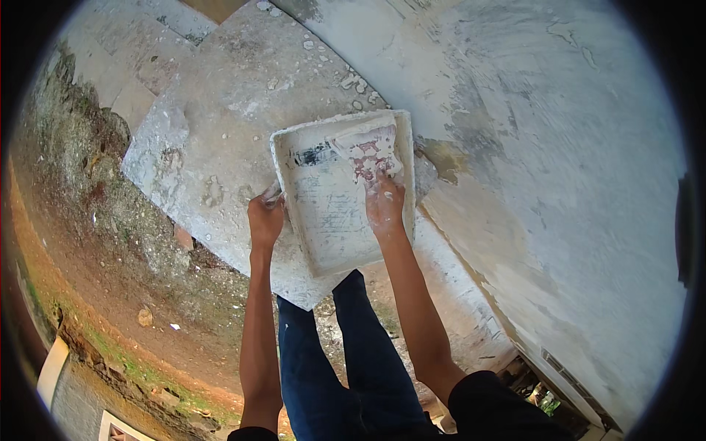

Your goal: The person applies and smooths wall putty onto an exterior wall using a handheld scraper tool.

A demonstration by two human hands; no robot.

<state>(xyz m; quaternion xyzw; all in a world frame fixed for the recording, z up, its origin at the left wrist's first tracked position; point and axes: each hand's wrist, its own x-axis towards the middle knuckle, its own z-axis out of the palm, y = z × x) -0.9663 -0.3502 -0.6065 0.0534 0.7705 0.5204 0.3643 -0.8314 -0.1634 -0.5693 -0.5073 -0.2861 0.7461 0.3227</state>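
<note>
A shallow rectangular tray [334, 253], its walls and floor coated with white plaster, is in front of me above my knees. My left hand [265, 217] is closed at its left rim, with white smears about the fingertips. Inside the tray's far right part, my right hand [385, 203] grips a flat, reddish scraper [368, 151] thickly smeared with white plaster. Its handle is mostly hidden by my fingers and the coating. Wet plaster lies around the scraper, and a dark patch shows on the tray floor to its left.
Beneath the tray lies a plaster-spotted board [220, 125]. A partly plastered wall [559, 169] rises along the right. Rough, mossy ground [176, 294] with stones and debris slopes off to the left. A dark opening [540, 389] shows at lower right.
</note>
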